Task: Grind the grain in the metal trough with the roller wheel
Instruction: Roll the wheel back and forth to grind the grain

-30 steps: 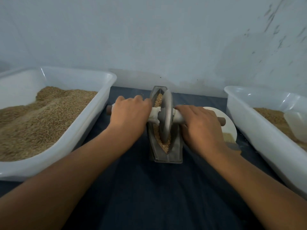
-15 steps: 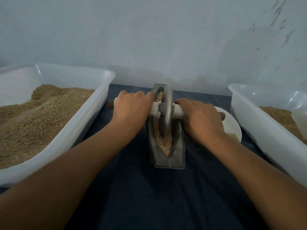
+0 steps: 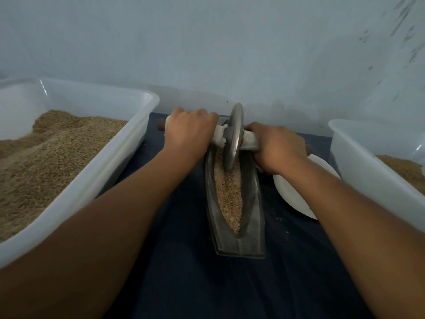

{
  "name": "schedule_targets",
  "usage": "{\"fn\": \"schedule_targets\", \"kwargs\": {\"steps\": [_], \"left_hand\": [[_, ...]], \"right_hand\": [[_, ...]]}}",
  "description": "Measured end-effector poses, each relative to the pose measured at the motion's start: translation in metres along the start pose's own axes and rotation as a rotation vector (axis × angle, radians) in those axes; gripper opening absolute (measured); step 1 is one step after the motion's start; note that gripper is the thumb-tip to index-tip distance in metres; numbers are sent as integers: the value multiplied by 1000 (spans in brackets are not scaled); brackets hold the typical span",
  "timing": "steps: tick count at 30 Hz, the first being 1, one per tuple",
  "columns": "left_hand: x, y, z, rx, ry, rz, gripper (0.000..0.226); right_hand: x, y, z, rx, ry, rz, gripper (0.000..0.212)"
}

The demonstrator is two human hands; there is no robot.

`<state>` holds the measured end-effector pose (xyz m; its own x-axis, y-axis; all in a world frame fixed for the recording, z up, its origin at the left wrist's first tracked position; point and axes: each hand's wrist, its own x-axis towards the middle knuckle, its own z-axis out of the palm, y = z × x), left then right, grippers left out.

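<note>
Grain-filled tubs (image 3: pixel 128 143) flanking trough (image 3: pixel 253 226), white plate (image 3: pixel 292 192) under right forearm.

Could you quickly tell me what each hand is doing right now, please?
Left hand: grips the roller wheel's handle on its left side.
Right hand: grips the handle on the right side.
</note>
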<state>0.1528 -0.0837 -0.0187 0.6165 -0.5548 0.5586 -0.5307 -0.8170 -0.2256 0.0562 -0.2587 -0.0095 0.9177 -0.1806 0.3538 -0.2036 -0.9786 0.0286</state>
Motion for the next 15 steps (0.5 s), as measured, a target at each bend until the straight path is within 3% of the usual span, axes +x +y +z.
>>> {"fn": "schedule_targets", "kwargs": {"steps": [7, 15], "left_hand": [[-9, 3, -9, 17, 15, 9, 14], [-39, 5, -29, 33, -44, 7, 28]], "right_hand": [[-10, 0, 3, 18, 59, -14, 50], [-51, -10, -6, 47, 165, -80, 39]]}}
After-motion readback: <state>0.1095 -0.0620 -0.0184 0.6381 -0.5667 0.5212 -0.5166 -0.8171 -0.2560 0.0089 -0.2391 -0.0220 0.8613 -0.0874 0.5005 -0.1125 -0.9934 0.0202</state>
